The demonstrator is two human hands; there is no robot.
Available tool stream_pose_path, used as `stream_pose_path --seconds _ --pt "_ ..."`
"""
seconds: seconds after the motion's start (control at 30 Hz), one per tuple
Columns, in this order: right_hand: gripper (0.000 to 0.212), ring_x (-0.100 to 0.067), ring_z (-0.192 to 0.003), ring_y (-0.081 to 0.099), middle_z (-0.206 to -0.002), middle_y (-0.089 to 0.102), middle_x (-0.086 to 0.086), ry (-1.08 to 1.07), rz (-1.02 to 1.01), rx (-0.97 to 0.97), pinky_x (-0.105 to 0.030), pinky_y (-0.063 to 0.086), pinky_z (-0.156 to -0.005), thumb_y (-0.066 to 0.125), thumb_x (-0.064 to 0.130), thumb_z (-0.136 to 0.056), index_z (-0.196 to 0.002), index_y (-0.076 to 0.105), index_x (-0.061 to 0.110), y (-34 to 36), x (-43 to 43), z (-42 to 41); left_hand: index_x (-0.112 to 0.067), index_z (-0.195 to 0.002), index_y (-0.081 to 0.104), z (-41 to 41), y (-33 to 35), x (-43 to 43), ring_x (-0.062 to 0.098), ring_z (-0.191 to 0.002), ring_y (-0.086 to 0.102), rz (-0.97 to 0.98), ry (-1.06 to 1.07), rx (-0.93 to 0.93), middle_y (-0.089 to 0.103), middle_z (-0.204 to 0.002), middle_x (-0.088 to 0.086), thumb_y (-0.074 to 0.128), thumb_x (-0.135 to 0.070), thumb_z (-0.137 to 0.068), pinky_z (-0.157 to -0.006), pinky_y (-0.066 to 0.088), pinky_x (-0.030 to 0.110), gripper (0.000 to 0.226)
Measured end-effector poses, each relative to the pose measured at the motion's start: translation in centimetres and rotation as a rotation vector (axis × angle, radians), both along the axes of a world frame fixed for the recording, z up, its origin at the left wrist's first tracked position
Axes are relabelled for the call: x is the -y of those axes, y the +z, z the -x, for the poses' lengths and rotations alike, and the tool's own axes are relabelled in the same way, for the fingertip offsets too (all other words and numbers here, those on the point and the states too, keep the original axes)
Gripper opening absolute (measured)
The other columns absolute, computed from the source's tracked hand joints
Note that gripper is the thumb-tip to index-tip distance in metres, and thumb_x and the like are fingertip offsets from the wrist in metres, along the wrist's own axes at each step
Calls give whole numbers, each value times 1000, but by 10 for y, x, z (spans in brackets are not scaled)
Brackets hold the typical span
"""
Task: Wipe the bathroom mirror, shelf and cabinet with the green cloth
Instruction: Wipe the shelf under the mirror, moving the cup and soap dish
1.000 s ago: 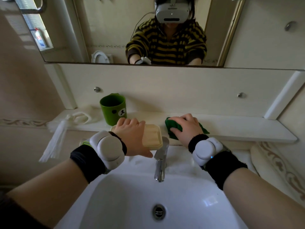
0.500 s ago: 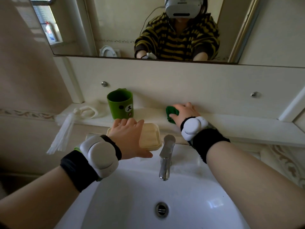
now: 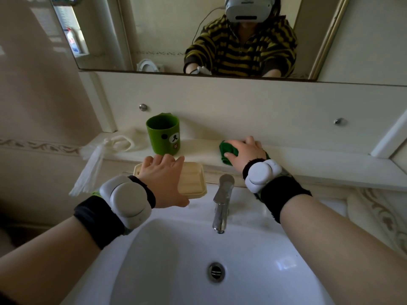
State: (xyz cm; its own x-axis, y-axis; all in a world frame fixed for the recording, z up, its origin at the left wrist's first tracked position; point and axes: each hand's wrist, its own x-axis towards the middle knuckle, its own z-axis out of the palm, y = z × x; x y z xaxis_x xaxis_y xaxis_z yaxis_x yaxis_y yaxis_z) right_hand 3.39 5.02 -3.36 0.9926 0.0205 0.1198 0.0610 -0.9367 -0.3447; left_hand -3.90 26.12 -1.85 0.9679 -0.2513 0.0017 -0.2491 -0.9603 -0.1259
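A person's right hand [image 3: 245, 150] has pushed the green cloth [image 3: 228, 150] from the front edge of the shelf [image 3: 308, 166] to its back, against the wall panel [image 3: 242, 106], in the past second. Its fingers are curled over the bunched cloth and the thumb is tucked against it. The left hand [image 3: 163, 179] stays flat on the soap dish [image 3: 193, 179], fingers straight and together, thumb spread. A green cup [image 3: 164, 134] stands on the shelf left of the cloth, a white plastic bag [image 3: 88, 172] hangs off the shelf's left end, and the tap [image 3: 221, 201] rises between the wrists over the basin [image 3: 154, 249], below the mirror [image 3: 154, 29].
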Motion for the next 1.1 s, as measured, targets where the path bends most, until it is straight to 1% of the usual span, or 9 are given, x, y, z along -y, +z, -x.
stream_pose_path --seconds 0.2,0.3,0.5,0.7,0.83,0.93,1.1 --pt "34 -28 -113 35 -122 40 -1 42 -22 62 -34 31 -96 51 38 -90 -124 51 37 -7 -9 18 -24 -141 20 -1 4 3 22 -117 38 13 -6 13 38 -131 -1 61 -72 -62 -104 25 38 102" --pt "33 -26 -111 35 -119 41 1 73 -36 89 -34 32 -94 51 38 -90 -123 51 37 -11 -11 22 -24 -142 19 -3 5 2 21 -116 39 11 -5 12 39 -130 -2 61 -73 -62 -103 26 37 103" --pt "36 -26 -118 33 -125 40 1 96 -28 44 -36 31 -99 51 40 -90 -126 49 39 -7 -11 12 -25 -141 20 -8 3 0 22 -116 39 22 -14 14 40 -129 -2 62 -73 -61 -102 26 37 102" --pt "36 -29 -115 35 -124 41 -3 75 -3 23 -36 35 -93 50 38 -91 -126 49 38 -1 -25 -10 -26 -143 18 -11 -1 -6 23 -119 38 10 0 -7 38 -133 -2 59 -76 -61 -104 24 37 104" --pt "37 -31 -116 35 -125 41 -5 70 -7 -18 -35 35 -95 52 37 -91 -128 49 37 2 -31 -30 -26 -141 20 -11 -3 -14 23 -120 38 5 23 -19 39 -134 -2 58 -76 -61 -104 25 38 102" --pt "37 -32 -119 34 -128 41 -6 47 -21 -10 -36 34 -97 54 36 -90 -127 50 37 0 -36 -40 -26 -141 21 -10 -4 -21 23 -119 39 14 42 -19 40 -132 -2 58 -76 -61 -104 25 38 101" --pt "37 -32 -118 35 -130 40 -6 21 23 -6 -37 35 -95 50 37 -91 -128 48 37 -1 -39 -41 -25 -142 21 -6 -2 -26 23 -119 39 6 62 -23 41 -132 -1 59 -75 -62 -103 25 37 102"
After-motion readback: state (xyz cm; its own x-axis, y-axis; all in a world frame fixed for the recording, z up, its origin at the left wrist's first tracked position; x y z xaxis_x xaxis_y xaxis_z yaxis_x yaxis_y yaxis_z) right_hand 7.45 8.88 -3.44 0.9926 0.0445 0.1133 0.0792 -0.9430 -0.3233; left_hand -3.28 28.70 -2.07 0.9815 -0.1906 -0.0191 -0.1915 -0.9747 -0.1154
